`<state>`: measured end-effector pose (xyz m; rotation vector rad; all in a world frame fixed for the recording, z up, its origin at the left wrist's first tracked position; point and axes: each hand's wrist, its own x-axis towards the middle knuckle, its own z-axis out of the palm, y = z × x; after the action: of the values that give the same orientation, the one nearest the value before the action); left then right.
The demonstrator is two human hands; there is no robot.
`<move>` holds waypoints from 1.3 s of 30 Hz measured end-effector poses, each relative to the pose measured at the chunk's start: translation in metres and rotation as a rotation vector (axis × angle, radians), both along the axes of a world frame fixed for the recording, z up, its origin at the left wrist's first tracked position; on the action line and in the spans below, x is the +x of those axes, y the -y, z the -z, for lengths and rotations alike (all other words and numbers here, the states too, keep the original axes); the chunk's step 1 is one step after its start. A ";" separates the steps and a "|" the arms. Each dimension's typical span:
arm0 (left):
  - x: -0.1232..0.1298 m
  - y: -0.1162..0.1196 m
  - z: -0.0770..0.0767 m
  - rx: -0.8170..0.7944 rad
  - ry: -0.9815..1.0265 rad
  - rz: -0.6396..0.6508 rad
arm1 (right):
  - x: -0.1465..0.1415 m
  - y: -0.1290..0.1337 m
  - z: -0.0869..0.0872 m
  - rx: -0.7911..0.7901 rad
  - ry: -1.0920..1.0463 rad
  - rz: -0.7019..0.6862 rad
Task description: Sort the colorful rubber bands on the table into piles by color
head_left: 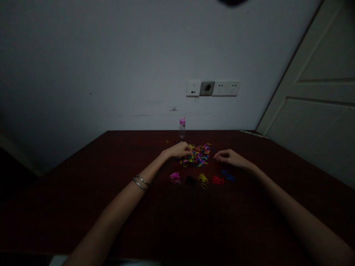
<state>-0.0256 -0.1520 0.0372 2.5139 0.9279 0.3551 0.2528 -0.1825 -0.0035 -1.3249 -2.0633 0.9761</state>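
Observation:
A mixed heap of small coloured rubber bands (200, 154) lies on the dark red table. At the heap's left side is my left hand (181, 149), its fingers curled closed; whatever they pinch is hidden. My right hand (231, 158) rests just right of the heap, fingers loosely stretched and apart, with nothing visible in them. Nearer to me, sorted by colour, are a pink pile (175, 177), a black pile (191, 180), a yellow pile (203, 178), a red pile (217, 180) and a blue pile (227, 175) of bands.
A clear bottle with a pink cap (182, 128) stands behind the heap. One yellow band (167, 141) lies apart at the back of the table (133, 147). Sockets (213, 88) are on the wall behind, and a panelled door (318, 99) is at the right.

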 end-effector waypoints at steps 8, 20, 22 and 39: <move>0.000 0.004 -0.004 -0.023 0.014 0.013 | -0.003 0.004 -0.003 -0.014 0.018 0.018; 0.038 0.039 -0.008 -0.330 -0.166 0.309 | -0.005 -0.001 0.002 0.036 0.053 0.035; 0.041 0.041 -0.004 -0.350 -0.209 0.311 | -0.010 0.002 0.000 0.049 0.046 0.027; -0.010 -0.015 0.024 -0.231 0.242 -0.099 | -0.038 0.013 0.007 0.274 0.154 -0.080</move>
<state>-0.0359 -0.1365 0.0134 2.1655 0.9397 0.5381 0.2148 -0.1956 -0.0104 -1.2135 -2.2844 0.6100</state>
